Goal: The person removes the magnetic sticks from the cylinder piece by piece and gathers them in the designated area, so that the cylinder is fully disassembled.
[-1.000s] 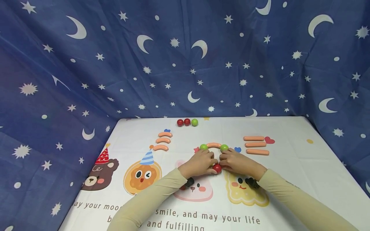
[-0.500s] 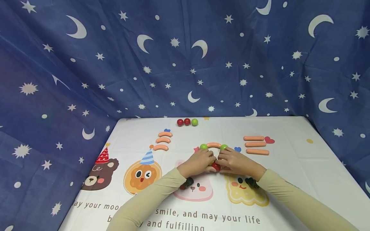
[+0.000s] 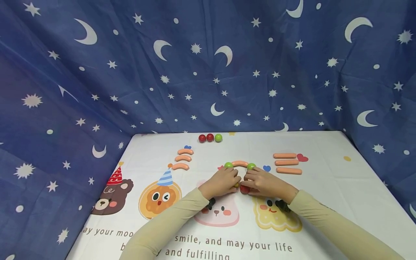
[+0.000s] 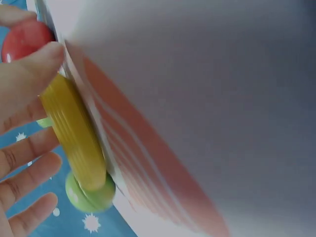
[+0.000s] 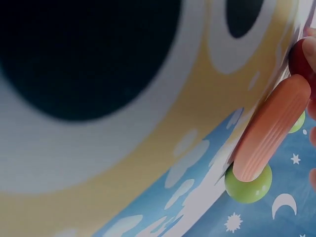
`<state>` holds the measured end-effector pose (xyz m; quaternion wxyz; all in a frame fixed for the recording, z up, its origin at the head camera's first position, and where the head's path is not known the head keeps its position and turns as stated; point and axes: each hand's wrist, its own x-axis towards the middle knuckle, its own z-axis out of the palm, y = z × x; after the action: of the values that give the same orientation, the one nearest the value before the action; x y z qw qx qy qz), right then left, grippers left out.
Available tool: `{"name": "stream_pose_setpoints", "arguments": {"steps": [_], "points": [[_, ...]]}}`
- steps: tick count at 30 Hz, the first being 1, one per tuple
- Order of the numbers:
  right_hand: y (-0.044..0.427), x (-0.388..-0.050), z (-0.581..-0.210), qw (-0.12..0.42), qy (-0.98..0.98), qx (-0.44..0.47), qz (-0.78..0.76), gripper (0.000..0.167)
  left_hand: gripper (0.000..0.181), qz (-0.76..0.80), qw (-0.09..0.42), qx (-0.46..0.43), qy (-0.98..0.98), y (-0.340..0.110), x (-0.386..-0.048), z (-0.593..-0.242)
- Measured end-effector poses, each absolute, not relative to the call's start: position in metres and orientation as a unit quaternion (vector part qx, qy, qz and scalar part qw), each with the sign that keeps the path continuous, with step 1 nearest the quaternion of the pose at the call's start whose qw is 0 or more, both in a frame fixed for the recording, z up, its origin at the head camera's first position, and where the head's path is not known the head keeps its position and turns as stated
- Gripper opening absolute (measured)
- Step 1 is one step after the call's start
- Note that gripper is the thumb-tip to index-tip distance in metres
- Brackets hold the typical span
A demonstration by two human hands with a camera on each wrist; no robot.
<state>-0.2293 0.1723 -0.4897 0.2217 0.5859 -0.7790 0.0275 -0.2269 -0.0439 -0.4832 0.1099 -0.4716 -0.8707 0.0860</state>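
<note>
A red ball lies between my hands on the printed tablecloth. My right hand holds it with thumb and fingers; the right wrist view shows a finger over the red ball. My left hand is beside it, its thumb near the ball and its other fingers spread behind a ridged yellow stick. This stick runs from the red ball to a green ball. On the other side a ridged orange sausage reaches another green ball. A curved sausage links the green balls at the back.
Two red balls and a green ball stand in a row at the back. Curved sausages lie at left, straight sausages at right. A blue star-patterned curtain encloses the table.
My left hand has drawn slightly left, away from the red ball. My right fingers have closed in over the ball, which shows less now. The other balls and sausages stay in place.
</note>
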Motion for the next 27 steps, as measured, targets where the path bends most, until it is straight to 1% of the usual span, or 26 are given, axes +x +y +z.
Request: {"name": "stream_pose_setpoints", "arguments": {"steps": [3, 7, 10, 17, 23, 27], "points": [[0.1719, -0.2281, -0.4883, 0.202, -0.79, 0.578, 0.031, 0.037, 0.021, 0.117, 0.129, -0.462, -0.87, -0.0488, -0.2291, -0.4837], [0.1721, -0.2266, -0.4876, 0.178, -0.8, 0.572, 0.039, 0.035, 0.01, 0.137, 0.155, -0.453, -0.867, -0.0534, -0.2319, -0.486], [0.1726, -0.226, -0.4884, 0.166, -0.804, 0.569, 0.044, 0.034, 0.009, 0.131, 0.162, -0.453, -0.867, -0.0547, -0.2327, -0.4873], [0.1733, -0.2232, -0.488, 0.143, -0.824, 0.548, 0.028, 0.034, 0.01, 0.12, 0.144, -0.447, -0.875, -0.0545, -0.2327, -0.4865], [0.1729, -0.2215, -0.488, 0.123, -0.842, 0.525, 0.006, 0.034, 0.009, 0.116, 0.139, -0.444, -0.877, -0.0548, -0.2323, -0.4868], [0.1718, -0.2218, -0.4894, 0.115, -0.845, 0.523, -0.003, 0.03, 0.009, 0.117, 0.137, -0.445, -0.878, -0.055, -0.2331, -0.4877]]}}
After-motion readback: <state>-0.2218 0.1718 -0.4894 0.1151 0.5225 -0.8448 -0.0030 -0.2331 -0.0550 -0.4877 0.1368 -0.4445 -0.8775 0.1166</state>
